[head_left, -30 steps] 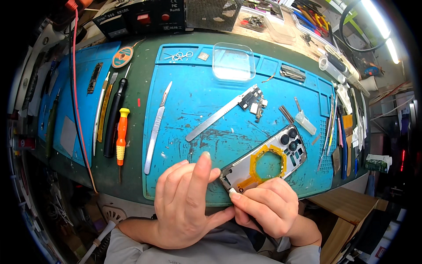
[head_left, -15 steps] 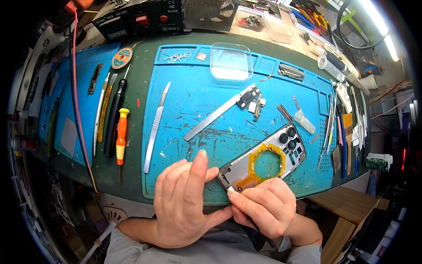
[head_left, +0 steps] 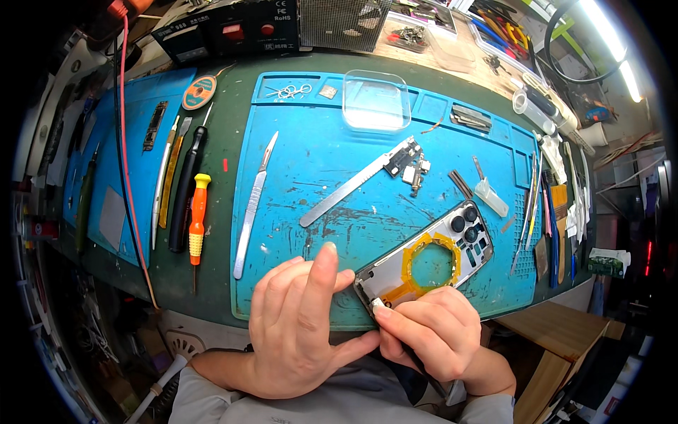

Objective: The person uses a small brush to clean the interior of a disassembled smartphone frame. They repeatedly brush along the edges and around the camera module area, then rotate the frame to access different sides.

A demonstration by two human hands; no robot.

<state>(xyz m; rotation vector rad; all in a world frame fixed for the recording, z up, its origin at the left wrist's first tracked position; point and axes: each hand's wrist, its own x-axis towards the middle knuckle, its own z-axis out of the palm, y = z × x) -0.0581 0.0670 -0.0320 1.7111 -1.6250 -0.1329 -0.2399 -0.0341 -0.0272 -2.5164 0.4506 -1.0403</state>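
Observation:
A silver phone housing point(head_left: 378, 272) with three camera lenses and yellow film round a circular opening lies diagonally near the blue mat's front edge. My left hand point(head_left: 296, 325) grips its lower-left end, fingers curled and one raised. At the bottom corner, my right hand point(head_left: 427, 328) is closed, thumb tip on a small pale spot too small to make out; a dark edge runs under its fingers. Above the housing sit a loose metal strip point(head_left: 342, 187) with small dark parts point(head_left: 409, 166) and a translucent-handled tool point(head_left: 487, 198). A scalpel point(head_left: 251, 219) rests left of my hands.
An orange screwdriver point(head_left: 198, 219), thin tools and a solder-wick spool point(head_left: 199, 92) line the left. A clear box point(head_left: 376, 99) stands on the mat's back rim. Brushes point(head_left: 558, 201) and tweezers fill the right side. A black device point(head_left: 219, 35) is at the back.

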